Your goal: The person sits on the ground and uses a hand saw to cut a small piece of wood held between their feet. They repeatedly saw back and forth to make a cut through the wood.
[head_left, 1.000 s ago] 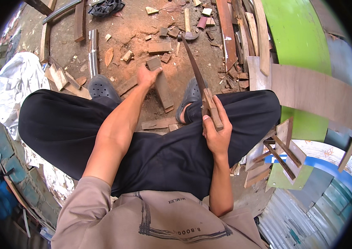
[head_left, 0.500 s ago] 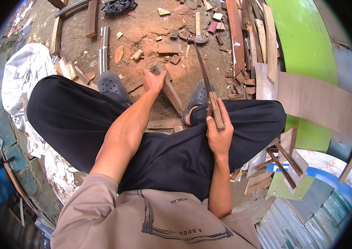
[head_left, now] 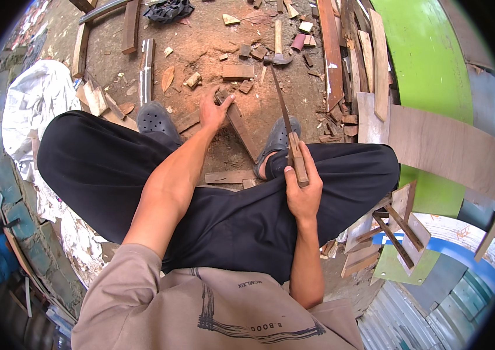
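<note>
Between my feet, my left hand (head_left: 212,112) grips the far end of a brown wooden block (head_left: 240,129), with the thumb on the block's right side. The block slants toward my right foot. My right hand (head_left: 305,189) is closed round the wooden handle of a handsaw (head_left: 282,100), above my right thigh. The saw's narrow, dark blade points away from me, to the right of the block and apart from it. Its tip appears close to a claw hammer (head_left: 278,41) that lies on the ground farther off.
Wood offcuts (head_left: 238,72) are scattered over the dirt ground. Long planks (head_left: 330,58) lie at the right beside a green panel (head_left: 428,58). A white sheet (head_left: 34,111) is at the left. My grey clogs (head_left: 155,119) flank the block. A short board (head_left: 227,177) lies nearer me.
The wooden block has turned in my left hand and looks lower and flatter, and the fingers have shifted on its end. My right hand and the handsaw have moved slightly left.
</note>
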A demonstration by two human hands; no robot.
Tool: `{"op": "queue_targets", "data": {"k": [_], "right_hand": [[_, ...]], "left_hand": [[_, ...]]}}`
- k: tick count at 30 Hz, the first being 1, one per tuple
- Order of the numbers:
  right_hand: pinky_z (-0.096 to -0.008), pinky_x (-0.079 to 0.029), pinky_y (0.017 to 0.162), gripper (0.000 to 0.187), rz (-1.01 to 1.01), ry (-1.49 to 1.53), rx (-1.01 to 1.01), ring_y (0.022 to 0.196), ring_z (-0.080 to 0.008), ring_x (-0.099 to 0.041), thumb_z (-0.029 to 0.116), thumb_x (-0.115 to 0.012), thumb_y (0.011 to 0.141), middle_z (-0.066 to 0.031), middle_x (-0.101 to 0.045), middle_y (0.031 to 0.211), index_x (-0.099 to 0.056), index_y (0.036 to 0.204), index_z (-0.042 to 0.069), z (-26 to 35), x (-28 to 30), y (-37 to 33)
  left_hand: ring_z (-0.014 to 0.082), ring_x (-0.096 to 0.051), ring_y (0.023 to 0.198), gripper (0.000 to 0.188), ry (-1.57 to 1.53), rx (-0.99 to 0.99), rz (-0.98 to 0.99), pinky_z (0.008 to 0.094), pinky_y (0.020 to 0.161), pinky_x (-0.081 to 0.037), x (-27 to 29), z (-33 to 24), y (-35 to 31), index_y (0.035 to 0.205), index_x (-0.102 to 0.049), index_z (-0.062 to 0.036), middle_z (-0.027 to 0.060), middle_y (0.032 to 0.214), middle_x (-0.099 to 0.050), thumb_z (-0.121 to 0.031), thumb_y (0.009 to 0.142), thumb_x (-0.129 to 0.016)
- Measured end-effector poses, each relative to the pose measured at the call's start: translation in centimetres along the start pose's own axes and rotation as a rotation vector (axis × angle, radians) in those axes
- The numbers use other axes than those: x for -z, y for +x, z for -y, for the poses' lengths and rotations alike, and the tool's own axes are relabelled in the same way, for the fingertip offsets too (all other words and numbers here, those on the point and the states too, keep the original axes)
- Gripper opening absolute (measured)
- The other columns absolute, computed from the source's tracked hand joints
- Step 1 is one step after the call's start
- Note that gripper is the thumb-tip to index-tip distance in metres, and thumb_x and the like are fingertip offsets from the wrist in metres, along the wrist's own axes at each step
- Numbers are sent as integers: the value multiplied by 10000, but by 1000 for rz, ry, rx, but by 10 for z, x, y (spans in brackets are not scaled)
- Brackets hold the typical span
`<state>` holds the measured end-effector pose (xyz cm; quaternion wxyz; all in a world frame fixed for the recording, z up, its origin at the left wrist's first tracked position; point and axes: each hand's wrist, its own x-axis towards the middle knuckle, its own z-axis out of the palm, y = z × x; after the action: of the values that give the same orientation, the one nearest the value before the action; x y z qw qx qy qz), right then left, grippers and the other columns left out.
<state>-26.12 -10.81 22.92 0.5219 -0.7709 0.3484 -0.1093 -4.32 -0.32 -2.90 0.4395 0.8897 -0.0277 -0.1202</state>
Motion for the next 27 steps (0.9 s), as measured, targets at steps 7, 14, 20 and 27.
{"op": "queue_targets", "data": {"k": [7, 14, 20, 27], "right_hand": [[-338, -495, 994, 546, -35, -58, 55, 1203, -273, -658, 24, -616, 895, -226, -654, 1321, -526, 1432, -11, -1, 1, 1], [-336, -522, 945, 552, -33, -55, 45, 1124, -273, -698, 24, -618, 890, -226, -687, 1258, -529, 1435, 3, 5, -1, 0], [-314, -494, 974, 540, -23, -64, 17, 1142, -238, -665, 10, -620, 898, -189, -650, 1324, -528, 1428, -25, 10, -1, -4], [-306, -481, 963, 542, -1, 78, -96, 1137, -214, -637, -6, -610, 904, -184, -648, 1314, -516, 1438, -34, 21, 0, -19]], "left_hand": [[367, -602, 1178, 548, -88, 76, 233, 445, 1057, -447, 13, -4, 6, 1387, -626, -196, 201, 1346, -576, -535, 956, -636], [359, -588, 1250, 629, -184, 172, 220, 421, 1042, -470, 27, 5, 17, 1387, -596, -68, 220, 1408, -572, -535, 966, -623], [345, -560, 1301, 909, -28, 0, 371, 427, 1082, -450, 28, 0, 6, 1519, -430, -45, 222, 1398, -586, -509, 826, -791], [362, -482, 1382, 900, -115, -83, 511, 434, 1159, -387, 33, 6, 31, 1528, -413, -51, 227, 1494, -500, -428, 819, -819]]}}
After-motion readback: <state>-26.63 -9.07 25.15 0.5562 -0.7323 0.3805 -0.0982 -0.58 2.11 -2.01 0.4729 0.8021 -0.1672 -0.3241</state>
